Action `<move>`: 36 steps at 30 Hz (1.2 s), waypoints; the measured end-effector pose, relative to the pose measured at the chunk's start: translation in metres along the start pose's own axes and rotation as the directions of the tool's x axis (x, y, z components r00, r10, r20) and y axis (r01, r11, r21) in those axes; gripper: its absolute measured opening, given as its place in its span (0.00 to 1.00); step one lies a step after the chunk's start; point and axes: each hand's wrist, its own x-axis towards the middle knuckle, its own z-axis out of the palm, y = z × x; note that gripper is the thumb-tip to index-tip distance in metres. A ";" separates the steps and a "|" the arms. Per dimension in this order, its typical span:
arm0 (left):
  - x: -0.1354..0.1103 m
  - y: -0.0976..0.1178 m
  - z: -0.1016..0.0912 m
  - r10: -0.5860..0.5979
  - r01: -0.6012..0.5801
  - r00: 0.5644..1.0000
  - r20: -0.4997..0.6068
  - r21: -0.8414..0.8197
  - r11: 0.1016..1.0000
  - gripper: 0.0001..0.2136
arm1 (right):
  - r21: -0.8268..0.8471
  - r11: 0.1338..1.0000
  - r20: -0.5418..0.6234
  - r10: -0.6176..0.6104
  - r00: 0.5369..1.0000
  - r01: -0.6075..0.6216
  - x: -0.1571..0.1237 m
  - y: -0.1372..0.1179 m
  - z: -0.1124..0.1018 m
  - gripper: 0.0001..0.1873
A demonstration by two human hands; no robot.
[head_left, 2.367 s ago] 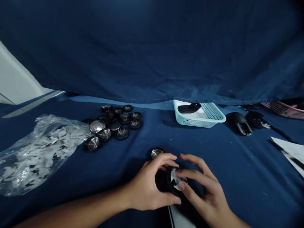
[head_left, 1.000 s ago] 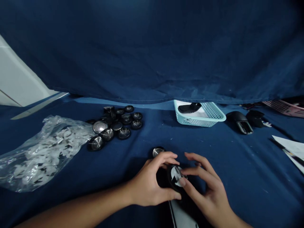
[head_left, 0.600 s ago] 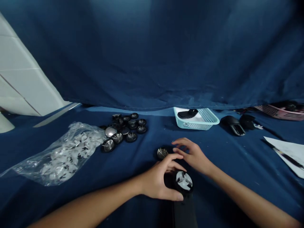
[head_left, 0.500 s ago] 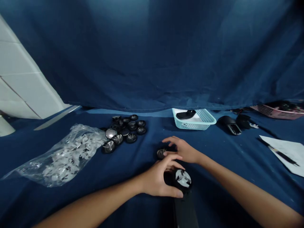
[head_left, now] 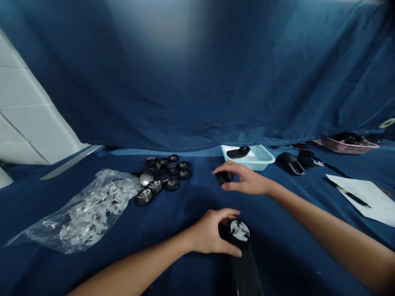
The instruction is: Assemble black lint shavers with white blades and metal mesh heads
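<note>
My left hand [head_left: 214, 234] curls its thumb and fingers around the round head of a black lint remover [head_left: 247, 267]. A white bladed piece [head_left: 240, 231] sits in that head, facing up. The handle runs toward me, down to the frame's lower edge. Farther out, my right hand [head_left: 242, 177] grips a small black round cap [head_left: 222, 177] between thumb and fingers, above the cloth. Several similar black caps with silvery mesh faces [head_left: 155, 186] lie in a cluster to the left. Beside them rests a clear plastic bag [head_left: 89, 213] of small white pieces.
A light blue basket [head_left: 262, 156] with a black part stands at the back. Right of it are black housings [head_left: 291, 163], a pink basket [head_left: 348, 145] and white paper [head_left: 370, 197] with a dark pen-like object. A blue curtain [head_left: 185, 82] hangs behind.
My right hand has moved away from my left, outward, and now holds a black cap that lay on the cloth beside it. My left hand stays around the lint remover's head.
</note>
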 end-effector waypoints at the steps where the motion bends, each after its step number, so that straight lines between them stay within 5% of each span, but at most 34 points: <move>1: 0.001 -0.001 0.000 -0.007 0.006 1.000 -0.007 -0.028 1.000 0.44 | 0.060 0.998 -0.044 0.021 0.999 -0.018 -0.007 -0.002 -0.005 0.21; 5: 0.007 -0.008 0.000 -0.032 0.019 0.995 -0.092 -0.142 0.990 0.47 | 0.423 0.905 -0.228 0.155 0.961 -0.046 -0.046 -0.007 0.004 0.19; 11: 0.014 -0.014 -0.001 -0.014 -0.023 0.991 -0.133 -0.269 0.963 0.47 | 0.437 0.886 -0.218 0.272 0.937 -0.156 -0.084 -0.016 0.044 0.15; 17: 0.010 -0.009 -0.001 -0.027 -0.003 0.990 -0.141 -0.213 0.977 0.47 | 0.513 0.847 -0.136 0.243 0.961 -0.141 -0.088 -0.021 0.055 0.13; 22: 0.009 -0.008 -0.001 -0.042 0.009 0.986 -0.160 -0.201 0.979 0.49 | 0.401 0.901 -0.085 0.215 0.973 -0.164 -0.090 -0.020 0.052 0.17; 27: 0.010 -0.009 -0.002 -0.043 0.016 0.988 -0.146 -0.182 0.983 0.50 | 0.112 0.975 0.017 0.190 0.982 -0.190 -0.084 -0.027 0.035 0.25; 36: 0.010 -0.010 -0.003 -0.008 -0.022 0.989 -0.145 -0.200 0.980 0.49 | -0.202 0.978 0.218 0.096 0.971 -0.052 -0.053 -0.049 0.005 0.26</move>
